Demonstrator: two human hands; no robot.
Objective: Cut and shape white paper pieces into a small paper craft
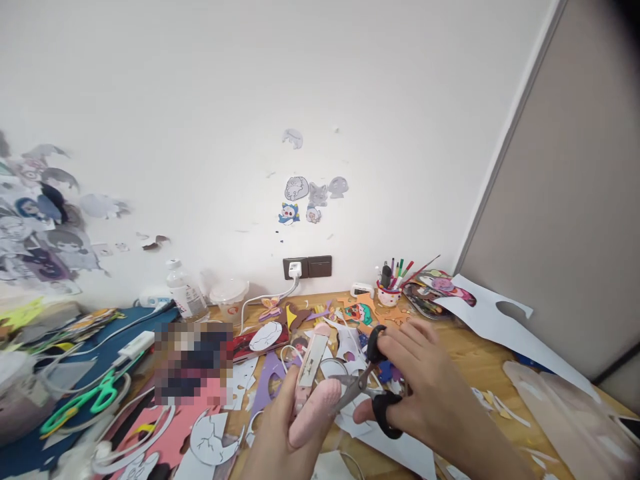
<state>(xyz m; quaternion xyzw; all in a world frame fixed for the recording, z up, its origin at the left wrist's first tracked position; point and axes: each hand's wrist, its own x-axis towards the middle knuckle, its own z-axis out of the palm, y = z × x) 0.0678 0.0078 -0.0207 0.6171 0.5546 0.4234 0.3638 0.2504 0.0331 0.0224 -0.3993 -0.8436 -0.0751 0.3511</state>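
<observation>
My left hand [280, 413] is wrapped round a pink, two-part object [307, 373] whose kind I cannot tell. One part is long, with a pale strip bearing dark writing. The other is a thick, rounded pink piece [320, 407] pointing up to the right. My right hand [420, 380] grips scissors [355, 387] with black handles, fingers in the upper loop and thumb in the lower one. The blades are spread and point left, at the tip of the rounded pink piece. Whether they touch it is unclear. Beneath both hands lie paper cut-outs and white sheets.
Paper scraps cover the wooden desk [465, 353]. Green scissors [95, 403] and cables lie left, near a blurred-out patch. A bottle [185, 290], a lidded tub [230, 297] and a pen cup [390, 290] stand by the wall. A large white sheet [485, 323] leans at right.
</observation>
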